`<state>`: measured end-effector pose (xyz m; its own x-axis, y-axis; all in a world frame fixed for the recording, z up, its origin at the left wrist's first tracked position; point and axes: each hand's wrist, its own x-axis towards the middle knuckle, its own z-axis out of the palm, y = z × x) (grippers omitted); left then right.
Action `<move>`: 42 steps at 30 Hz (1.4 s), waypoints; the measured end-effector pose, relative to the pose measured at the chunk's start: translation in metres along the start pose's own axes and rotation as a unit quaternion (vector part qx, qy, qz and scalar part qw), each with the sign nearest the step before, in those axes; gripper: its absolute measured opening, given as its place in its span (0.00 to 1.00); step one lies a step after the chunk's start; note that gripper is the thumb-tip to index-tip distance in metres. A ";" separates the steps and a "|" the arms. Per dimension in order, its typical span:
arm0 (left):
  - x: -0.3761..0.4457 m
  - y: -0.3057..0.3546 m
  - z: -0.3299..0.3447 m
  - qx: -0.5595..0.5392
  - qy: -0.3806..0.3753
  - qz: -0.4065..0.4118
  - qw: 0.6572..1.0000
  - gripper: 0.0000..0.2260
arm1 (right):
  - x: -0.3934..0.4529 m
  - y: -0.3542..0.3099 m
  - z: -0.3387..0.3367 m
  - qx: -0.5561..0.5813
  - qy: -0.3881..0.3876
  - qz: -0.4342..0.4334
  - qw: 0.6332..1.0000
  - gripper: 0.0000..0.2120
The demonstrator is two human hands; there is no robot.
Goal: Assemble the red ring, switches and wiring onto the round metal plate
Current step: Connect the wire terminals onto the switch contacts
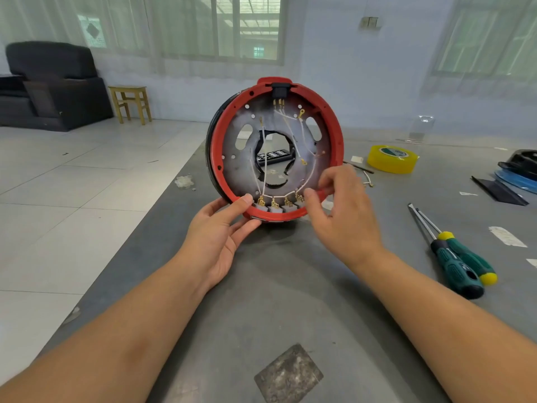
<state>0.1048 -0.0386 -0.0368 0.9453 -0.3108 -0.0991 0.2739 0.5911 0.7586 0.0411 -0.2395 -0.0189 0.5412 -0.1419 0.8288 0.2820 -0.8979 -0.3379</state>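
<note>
L hand has a curled grip on the lower-left rim of the red ring; thumb on the inner edge, fingers under. R hand has its grip pinched at the ring's lower right, at the white wiring; can't tell if it's wire or rim it has. I see the ring stood on edge on the worktop, tilted, inner face to cam; round metal plate sits inside the ring; row of switches w/ brass terminals along the bottom, black socket at top. To the R on the worktop: two green/yellow screwdrivers, yellow tape roll further back. Stool & dark sofa on the floor, far left.
</note>
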 end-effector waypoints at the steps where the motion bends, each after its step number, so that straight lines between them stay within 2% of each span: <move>1: 0.000 0.000 0.000 0.000 0.005 0.005 1.000 0.25 | -0.003 0.002 0.004 0.026 0.026 0.079 0.996 0.11; 3: -0.001 0.001 -0.001 0.001 0.011 0.015 1.000 0.24 | -0.005 0.005 0.011 0.091 0.057 0.239 0.965 0.18; 4: -0.001 0.002 -0.001 0.000 0.013 0.019 1.000 0.24 | -0.005 0.007 0.013 0.114 0.045 0.299 0.946 0.24; 6: -0.001 0.003 -0.001 -0.004 0.013 0.022 1.000 0.24 | -0.005 0.011 0.018 0.190 -0.032 0.372 0.908 0.36; 7: -0.001 0.003 -0.001 -0.005 0.012 0.021 1.000 0.24 | -0.003 0.011 0.020 0.254 -0.068 0.397 0.879 0.38; 8: 0.000 0.002 -0.001 -0.003 0.010 0.020 1.000 0.23 | -0.001 0.011 0.021 0.322 -0.088 0.418 0.845 0.37; 10: 0.001 0.001 -0.002 0.002 0.004 0.020 1.000 0.22 | 0.003 0.010 0.023 0.422 -0.096 0.443 0.785 0.29; 13: 0.002 -0.001 -0.003 0.011 -0.016 0.027 0.999 0.17 | 0.004 0.009 0.027 0.471 -0.080 0.446 0.757 0.20; 20: 0.005 -0.005 -0.001 0.001 -0.035 0.014 0.999 0.18 | -0.002 0.002 0.039 0.455 -0.068 0.439 0.772 0.24; 25: 0.009 -0.005 -0.002 -0.029 -0.049 -0.007 0.998 0.16 | -0.002 0.003 0.040 0.459 -0.069 0.444 0.766 0.19; 29: 0.010 -0.004 -0.002 -0.034 -0.062 -0.001 0.998 0.20 | -0.001 0.006 0.039 0.476 -0.072 0.457 0.748 0.18; 34: 0.013 -0.005 -0.003 -0.039 -0.025 0.000 0.999 0.26 | -0.001 0.011 0.043 0.470 -0.090 0.448 0.755 0.21; 36: 0.014 -0.004 -0.003 -0.044 -0.014 0.004 0.999 0.26 | -0.001 0.015 0.042 0.438 -0.116 0.437 0.777 0.24; 39: 0.017 -0.001 -0.003 -0.051 -0.002 0.015 0.999 0.26 | 0.000 0.022 0.037 0.329 -0.167 0.377 0.850 0.27; 42: 0.019 0.001 -0.005 -0.058 0.001 0.012 0.998 0.25 | 0.001 0.038 0.029 0.106 -0.197 0.273 0.936 0.21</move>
<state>0.1239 -0.0403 -0.0412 0.9524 -0.2935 -0.0825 0.2690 0.6815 0.6806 0.0750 -0.2620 -0.0435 0.8886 -0.3526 0.2932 0.0078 -0.6276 -0.7785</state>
